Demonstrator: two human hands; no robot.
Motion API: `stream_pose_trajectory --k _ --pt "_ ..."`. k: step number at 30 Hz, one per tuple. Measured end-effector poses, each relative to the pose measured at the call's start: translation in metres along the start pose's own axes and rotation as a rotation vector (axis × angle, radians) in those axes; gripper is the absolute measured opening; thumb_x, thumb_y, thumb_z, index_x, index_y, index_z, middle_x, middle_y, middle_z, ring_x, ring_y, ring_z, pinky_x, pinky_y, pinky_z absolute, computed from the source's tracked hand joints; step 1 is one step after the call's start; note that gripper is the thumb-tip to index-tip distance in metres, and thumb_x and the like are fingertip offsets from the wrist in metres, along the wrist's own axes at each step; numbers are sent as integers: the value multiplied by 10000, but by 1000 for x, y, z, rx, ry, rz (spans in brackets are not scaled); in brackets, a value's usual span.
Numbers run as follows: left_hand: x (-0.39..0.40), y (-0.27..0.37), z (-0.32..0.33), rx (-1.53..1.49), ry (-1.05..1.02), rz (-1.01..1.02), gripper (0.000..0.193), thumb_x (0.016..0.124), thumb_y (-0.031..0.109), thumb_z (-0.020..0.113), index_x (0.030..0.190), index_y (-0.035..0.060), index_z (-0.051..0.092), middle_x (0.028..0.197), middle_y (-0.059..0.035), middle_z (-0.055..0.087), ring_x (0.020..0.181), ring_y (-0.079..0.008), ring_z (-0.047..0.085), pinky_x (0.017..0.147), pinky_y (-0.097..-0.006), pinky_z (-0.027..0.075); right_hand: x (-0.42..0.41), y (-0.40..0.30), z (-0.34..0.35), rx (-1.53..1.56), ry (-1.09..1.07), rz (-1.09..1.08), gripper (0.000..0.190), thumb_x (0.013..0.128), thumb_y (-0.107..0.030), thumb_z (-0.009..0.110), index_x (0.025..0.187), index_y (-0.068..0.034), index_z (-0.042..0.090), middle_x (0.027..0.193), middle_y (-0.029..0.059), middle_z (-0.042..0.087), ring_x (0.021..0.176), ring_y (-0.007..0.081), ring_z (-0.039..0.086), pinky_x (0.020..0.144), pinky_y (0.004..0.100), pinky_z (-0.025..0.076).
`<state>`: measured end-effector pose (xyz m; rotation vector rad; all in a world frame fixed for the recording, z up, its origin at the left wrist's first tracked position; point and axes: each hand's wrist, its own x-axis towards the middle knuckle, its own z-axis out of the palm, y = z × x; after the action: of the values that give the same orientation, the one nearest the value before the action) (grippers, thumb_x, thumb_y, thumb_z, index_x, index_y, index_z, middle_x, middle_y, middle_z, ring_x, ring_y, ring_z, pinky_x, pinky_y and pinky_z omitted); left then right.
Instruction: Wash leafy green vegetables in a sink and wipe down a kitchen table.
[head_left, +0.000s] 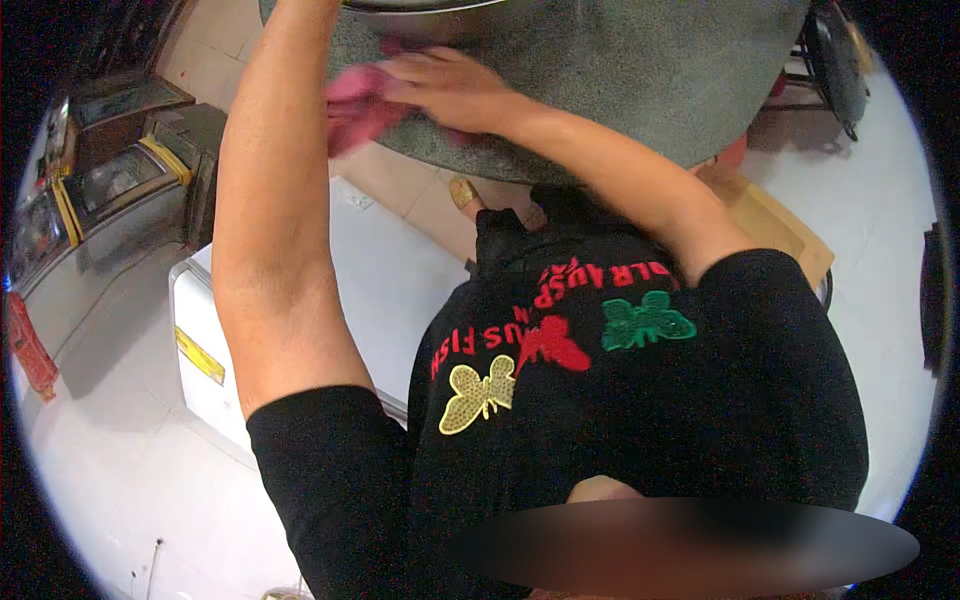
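Observation:
My right hand (450, 86) is on a pink cloth (364, 109), its fingers over the cloth's right part. Both look blurred. The cloth lies at the left edge of a grey, round-edged tabletop (637, 67), and part of it hangs past that edge behind my left forearm. Past the top of the picture, my left hand is out of view; its bare forearm reaches up across the table's left side. A round object with a shiny rim (427, 7) stands on the tabletop near the top, mostly cut off.
Below the table's left side stands a white, box-shaped appliance or cabinet (390, 285) with a yellow label. Furniture bound with yellow tape (120, 180) is at far left, near a red object (31, 345). At right are a black chair (836, 75) and a flat brown panel (787, 225).

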<state>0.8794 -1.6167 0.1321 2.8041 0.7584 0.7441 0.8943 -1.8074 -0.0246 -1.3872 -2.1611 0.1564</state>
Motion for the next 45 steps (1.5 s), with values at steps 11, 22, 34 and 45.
stream_pose_trajectory --k 11,22,34,45 --pt "13 22 4 8 -12 28 515 851 438 604 1233 101 532 1218 -165 516 1156 -373 498 964 -464 396 -257 218 -195 -682 183 731 381 856 -211 530 1223 -115 566 1175 131 580 1112 314 535 889 491 420" --pt "17 -14 8 162 -292 -105 447 854 360 581 1178 54 548 1201 -186 521 1102 -391 512 946 -461 397 -89 -35 -42 -316 45 214 341 789 -272 604 1123 -214 641 1231 50 577 1202 250 506 954 493 385" --pt "23 20 9 3 -80 166 419 892 296 585 1214 30 556 1200 -168 565 1156 -355 505 983 -424 392 -305 116 -198 -612 205 758 252 876 -172 505 1071 -223 656 1267 26 581 1191 193 536 907 434 399" --pt "28 21 23 -52 -183 109 407 931 190 525 1284 -12 521 1277 -141 518 1222 -280 440 1075 -387 286 -340 379 -298 -890 203 877 222 917 -190 421 1033 -130 601 1051 112 585 1040 317 559 802 492 438"
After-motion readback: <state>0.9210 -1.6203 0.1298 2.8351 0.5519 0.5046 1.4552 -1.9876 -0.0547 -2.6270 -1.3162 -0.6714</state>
